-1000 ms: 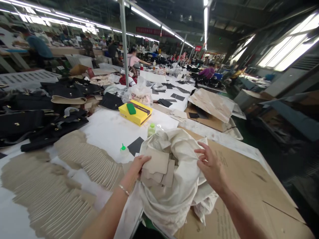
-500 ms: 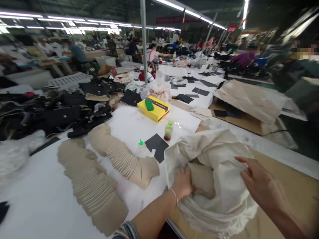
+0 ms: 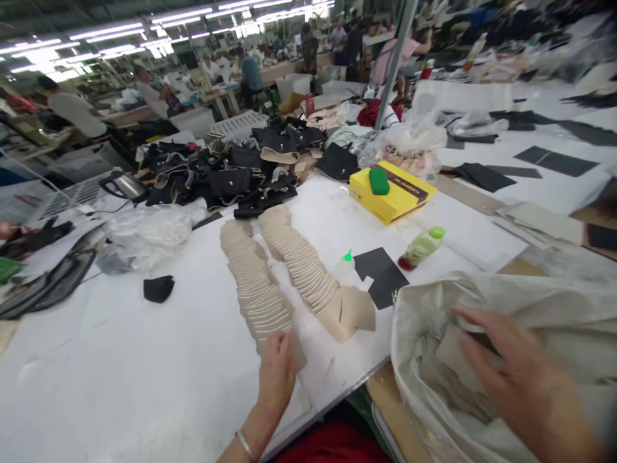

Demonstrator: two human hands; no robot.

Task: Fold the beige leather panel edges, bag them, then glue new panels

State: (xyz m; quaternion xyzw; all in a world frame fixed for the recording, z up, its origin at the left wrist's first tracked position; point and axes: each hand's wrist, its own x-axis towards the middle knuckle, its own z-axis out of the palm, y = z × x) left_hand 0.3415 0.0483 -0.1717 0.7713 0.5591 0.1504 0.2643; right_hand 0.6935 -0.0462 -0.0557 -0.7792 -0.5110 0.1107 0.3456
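My left hand point(image 3: 278, 370) is at the near end of the left row of overlapping beige pieces point(image 3: 263, 289), its fingers closed on a beige piece. Its fingertips are partly hidden from me. A second fanned row of beige pieces point(image 3: 313, 273) lies just to the right. Above the mouth of a whitish cloth sack point(image 3: 409, 321), my right hand point(image 3: 520, 373) is held open, thumb and forefinger apart, somewhat blurred. More beige pieces point(image 3: 457, 373) show inside the sack.
Right of the rows are a small green-tipped bottle point(image 3: 347, 267), a dark sheet point(image 3: 380, 273), a green-capped bottle point(image 3: 421, 247) and a yellow box point(image 3: 390, 199) with a green block point(image 3: 378, 182) on it. Black pieces point(image 3: 226, 180) pile up behind, near plastic wrapping point(image 3: 149, 235).
My left hand has come out of the sack and moved left to the row of beige pieces. The view has turned left. My right hand stays over the sack, its fingers now more spread.
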